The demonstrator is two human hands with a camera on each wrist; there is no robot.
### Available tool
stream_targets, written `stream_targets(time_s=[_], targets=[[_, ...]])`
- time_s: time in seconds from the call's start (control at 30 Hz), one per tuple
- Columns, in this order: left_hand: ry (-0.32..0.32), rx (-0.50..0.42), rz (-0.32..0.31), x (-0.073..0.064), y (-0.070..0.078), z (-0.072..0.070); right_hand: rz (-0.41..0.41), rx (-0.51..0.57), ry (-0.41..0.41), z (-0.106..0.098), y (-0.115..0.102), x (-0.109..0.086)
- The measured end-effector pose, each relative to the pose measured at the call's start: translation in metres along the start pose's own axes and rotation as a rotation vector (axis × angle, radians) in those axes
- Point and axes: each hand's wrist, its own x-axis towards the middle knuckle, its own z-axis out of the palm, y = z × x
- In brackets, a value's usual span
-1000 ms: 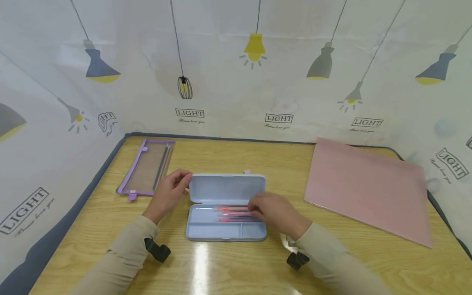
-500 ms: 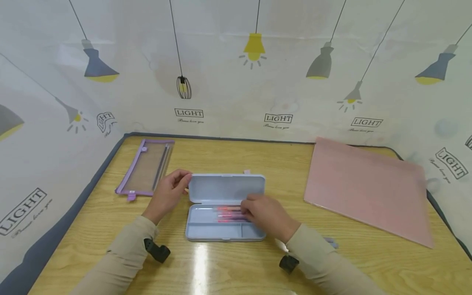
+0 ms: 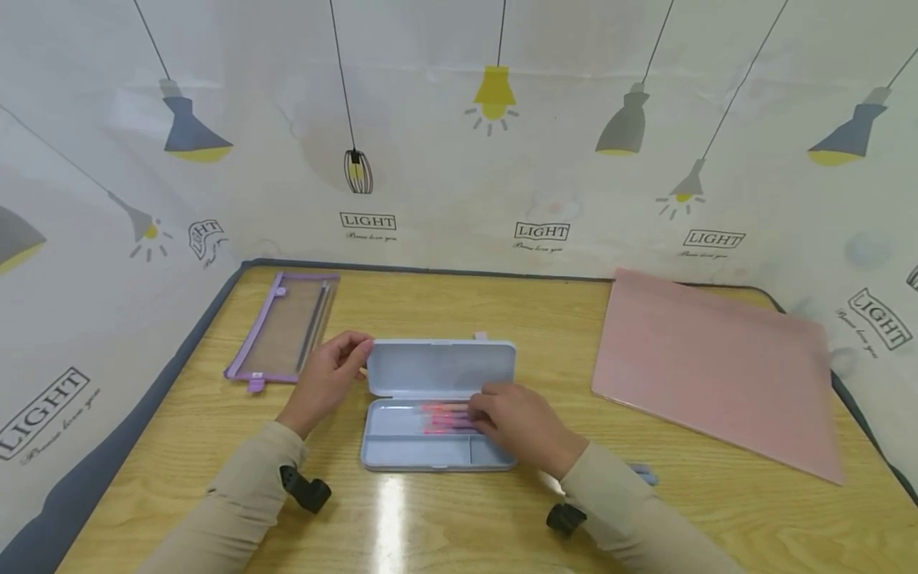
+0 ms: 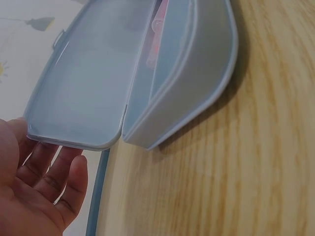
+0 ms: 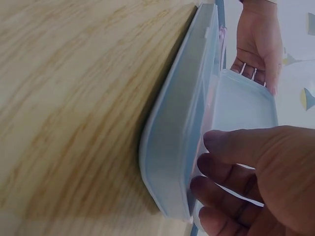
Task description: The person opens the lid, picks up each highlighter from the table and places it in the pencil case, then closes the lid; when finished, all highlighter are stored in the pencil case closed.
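Pouch [image 3: 283, 327], see-thru w/ purple trim, lay flat on table [image 3: 402, 303], L of box and a bit to its rear. Thin dark sticks [image 3: 313, 327] inside, along pouch's R side; exact qty unclear.

L hand [image 3: 327, 375] was just L of box, pinching the raised lid [image 3: 441, 368] at its upper L corner. L wrist view had fingers behind lid, thumb at the corner. Black cam [image 3: 306, 488] on L sleeve, front-left of box.

Box [image 3: 416, 452], pale blue, sat flat on table, lid tilted up along its rear edge. Long divider split it front/rear; short divider near R end of front row. Pens [image 3: 443, 418], several, pinkish, lay side by side lengthwise in box's rear compartment, approx mid to R. R ends hidden by hand. Small pink tab [image 3: 480, 336] poked out behind lid.

R hand [image 3: 527, 422] was over box's R end, fingers curled down at pens. Contact pts hidden, so can't tell if it was pinching any.

Bluish item [image 3: 645, 473], R of box, partly behind R sleeve; no ID. Pink folder [image 3: 710, 375] lay flat, well R of box, angled.
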Motion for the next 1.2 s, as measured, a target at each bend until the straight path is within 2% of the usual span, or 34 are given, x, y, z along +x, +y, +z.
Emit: stream_targets(time_s=[0.23,0.43,0.8,0.97,1.2], targets=[[-0.009,-0.010,0.005,-0.001,0.002,0.000,0.033,0.040,0.005,-0.018,0.008,-0.019],[-0.014,-0.009,-0.011,-0.002,0.004,-0.001,0.084,0.051,0.012,-0.036,0.028,-0.046],[-0.015,-0.010,-0.019,-0.001,0.004,-0.001,0.229,0.094,-0.015,-0.050,0.062,-0.087],[-0.014,-0.013,-0.021,-0.001,0.003,-0.001,0.247,0.098,-0.050,-0.050,0.069,-0.104],[-0.018,-0.004,-0.018,-0.002,0.005,-0.002,0.207,0.129,-0.088,-0.048,0.082,-0.128]])
